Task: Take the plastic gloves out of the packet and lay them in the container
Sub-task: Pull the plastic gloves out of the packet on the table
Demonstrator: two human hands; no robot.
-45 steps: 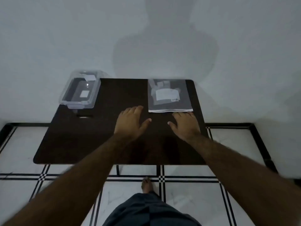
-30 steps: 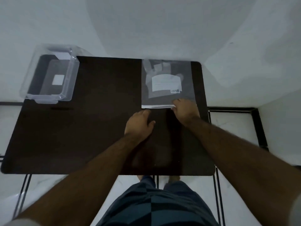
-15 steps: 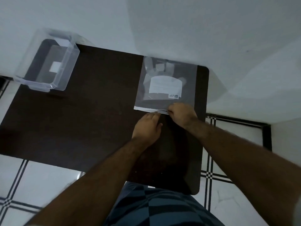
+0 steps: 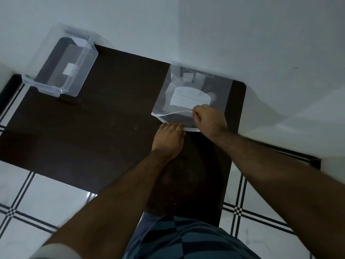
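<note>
Right hand (image 4: pixel 209 118): grip narrowed to a pinch on the upper film at the mouth of the flat, clear plastic packet (image 4: pixel 192 96), lifting that layer into a shallow arch. Left hand (image 4: pixel 169 137): fingers flat and together, no closed grip, pressing the packet's lower lip onto the dark brown counter (image 4: pixel 104 118). The folded translucent plastic gloves (image 4: pixel 188 76) lie inside the packet, beyond its white label, at the end far from the mouth. Packet and gloves look very light, limp and slippery; they probably slide and cling, so the best hold is likely a pinch on the whole folded stack, packet pinned. The clear, rectangular plastic container (image 4: pixel 61 66) stands empty well left of the packet.
</note>
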